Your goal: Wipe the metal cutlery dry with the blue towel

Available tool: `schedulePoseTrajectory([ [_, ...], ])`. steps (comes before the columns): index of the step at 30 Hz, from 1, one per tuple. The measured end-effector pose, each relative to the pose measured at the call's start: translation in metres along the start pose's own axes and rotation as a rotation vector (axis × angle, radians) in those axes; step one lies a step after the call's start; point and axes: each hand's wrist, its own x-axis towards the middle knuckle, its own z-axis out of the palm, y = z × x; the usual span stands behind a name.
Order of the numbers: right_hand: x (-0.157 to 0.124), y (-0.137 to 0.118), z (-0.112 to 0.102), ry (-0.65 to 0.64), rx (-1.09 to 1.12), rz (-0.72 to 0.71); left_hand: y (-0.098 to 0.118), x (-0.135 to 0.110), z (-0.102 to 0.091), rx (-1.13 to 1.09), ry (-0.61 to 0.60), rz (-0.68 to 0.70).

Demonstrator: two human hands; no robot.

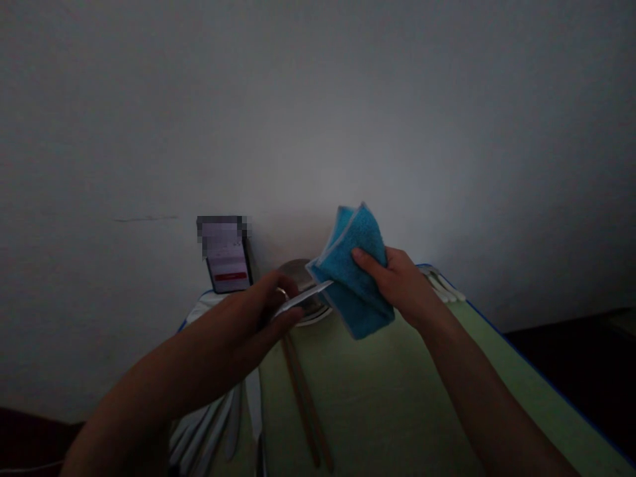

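My left hand (271, 308) is closed around a slim, pale metal utensil (311, 292), which slants up to the right. Its far end meets a folded blue cloth (360, 265), and I cannot make out whether it is a knife, fork or spoon. My right hand (395, 278) grips the cloth from the right, thumb pressed on its front and the other fingers behind it. Beneath and beyond the hands is a round metal bowl (297, 267), partly covered by the left hand and the cloth.
A pair of brown chopsticks (304, 401) lies on the green table (387, 404). Several knives (211, 424) are at the lower left, partly behind my forearm. White-handled cutlery (444, 286) lies at the right back. A phone (228, 262) leans on the wall (318, 119).
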Motion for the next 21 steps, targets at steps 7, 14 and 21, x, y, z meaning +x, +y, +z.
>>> schedulePoseTrajectory([
  [7, -0.003, -0.001, -0.008, -0.26, -0.029, 0.02, -0.006, 0.009, -0.007, 0.047, 0.029, -0.044],
  [14, -0.002, -0.001, -0.006, -0.23, 0.016, 0.032, 0.0, 0.01, -0.006, 0.044, 0.13, 0.002],
  [21, 0.0, -0.002, 0.001, -0.111, 0.354, 0.063, 0.008, 0.009, -0.005, 0.018, 0.234, -0.015],
])
